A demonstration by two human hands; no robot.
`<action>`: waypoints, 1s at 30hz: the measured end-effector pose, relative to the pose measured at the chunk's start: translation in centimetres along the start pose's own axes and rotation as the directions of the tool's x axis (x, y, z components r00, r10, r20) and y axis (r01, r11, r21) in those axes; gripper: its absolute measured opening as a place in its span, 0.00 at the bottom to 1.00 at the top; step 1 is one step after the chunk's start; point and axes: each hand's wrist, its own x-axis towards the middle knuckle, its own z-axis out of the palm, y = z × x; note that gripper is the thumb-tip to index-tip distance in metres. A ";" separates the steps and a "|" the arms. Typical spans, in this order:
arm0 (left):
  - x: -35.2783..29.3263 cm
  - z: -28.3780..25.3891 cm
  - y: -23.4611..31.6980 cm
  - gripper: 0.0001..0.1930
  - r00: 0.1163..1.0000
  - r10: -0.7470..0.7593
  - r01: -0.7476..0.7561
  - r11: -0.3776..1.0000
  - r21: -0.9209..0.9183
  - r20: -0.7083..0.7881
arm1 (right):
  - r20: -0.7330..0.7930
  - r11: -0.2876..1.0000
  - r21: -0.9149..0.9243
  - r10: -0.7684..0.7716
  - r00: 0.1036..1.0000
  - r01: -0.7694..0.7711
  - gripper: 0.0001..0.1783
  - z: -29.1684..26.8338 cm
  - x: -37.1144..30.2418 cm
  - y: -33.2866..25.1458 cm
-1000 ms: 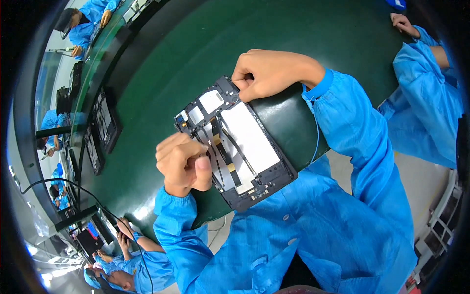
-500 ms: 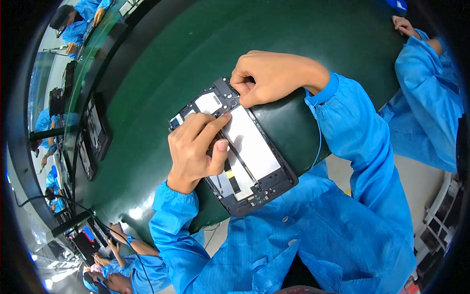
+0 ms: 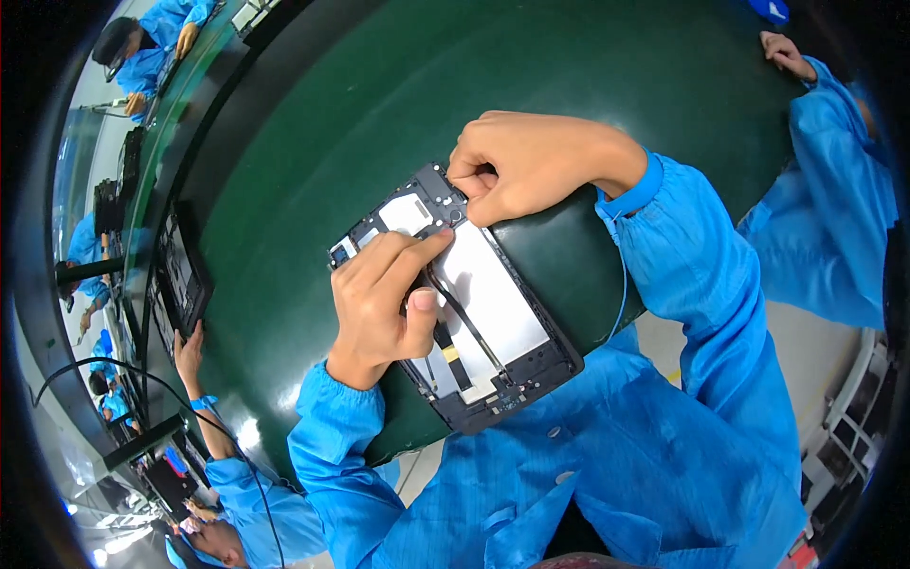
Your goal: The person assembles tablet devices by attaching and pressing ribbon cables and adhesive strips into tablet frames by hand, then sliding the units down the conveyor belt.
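Note:
An opened tablet [image 3: 502, 303] lies at a slant on the table before me, its inside facing up. It shows pale silver battery panels, a dark ribbon cable [image 3: 471, 332] running lengthwise, and a black frame with small boards. My left hand [image 3: 379, 299] rests over its left side, thumb apart, the index fingertip pressing near the battery's upper end. At the tablet's upper right corner, my right hand [image 3: 531, 171] is closed in a pinch against the edge. Whatever sits between those fingers is hidden.
The green table [image 3: 313, 123] spreads around the tablet. More opened tablets [image 3: 180, 270] lie at the left, where a co-worker's hand [image 3: 190, 356] touches them. Another person's hand [image 3: 782, 52] rests at the far right. A black cable [image 3: 171, 389] arcs at lower left.
The co-worker at lower left has stretched an arm up to the tablets on the left. My hands and the tablet sit slightly lower in view; their hold looks the same.

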 end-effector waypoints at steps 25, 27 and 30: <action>1.1 0.4 0.5 0.12 0.987 0.152 -0.134 0.961 0.243 -0.059 | -0.413 0.923 -0.295 -0.358 0.837 0.249 0.13 2.0 1.9 0.1; 1.0 0.6 0.3 0.12 0.978 0.191 -0.166 0.955 0.247 -0.083 | -0.427 0.898 -0.333 -0.416 0.803 0.288 0.11 3.0 2.4 0.9; 0.8 0.6 0.2 0.12 0.984 0.171 -0.154 0.962 0.226 -0.057 | -0.437 0.896 -0.321 -0.428 0.791 0.307 0.11 3.6 2.9 1.3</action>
